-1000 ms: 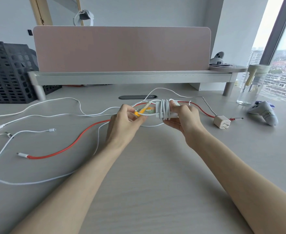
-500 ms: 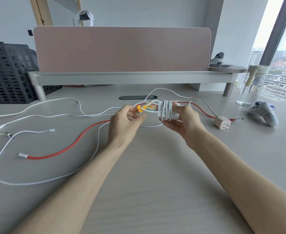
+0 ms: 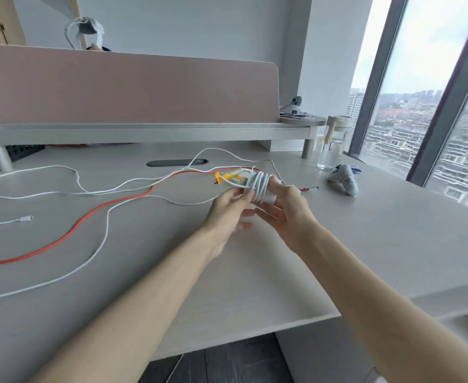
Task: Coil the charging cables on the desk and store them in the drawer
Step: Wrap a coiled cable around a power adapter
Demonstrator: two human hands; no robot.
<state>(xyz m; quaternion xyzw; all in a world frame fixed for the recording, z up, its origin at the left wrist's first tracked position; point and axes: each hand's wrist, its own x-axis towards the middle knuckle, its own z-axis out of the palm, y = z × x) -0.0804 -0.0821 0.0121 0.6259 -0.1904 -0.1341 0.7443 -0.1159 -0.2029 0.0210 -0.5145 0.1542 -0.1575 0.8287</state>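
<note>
R hand (image 3: 288,214) grips cable coil (image 3: 261,186); L hand (image 3: 227,210) touches it.

The pale wood-grain surface (image 3: 255,272) carries loose cables across its left half. A red cable (image 3: 89,228) runs from the left edge up towards the middle. A long white cable (image 3: 107,225) loops beside it and crosses it. A second white cable (image 3: 47,192) trails further back, and a white plug (image 3: 25,218) lies apart at the left. A grey oval grommet (image 3: 177,162) is set into the surface near the back. Behind it stands a low riser shelf (image 3: 144,131) on short legs. At the right stand a clear glass container (image 3: 331,156) and, just beside it, what may be a white game controller (image 3: 343,182), though it is blurred. A small red-and-white plug (image 3: 309,188) lies near them.
</note>
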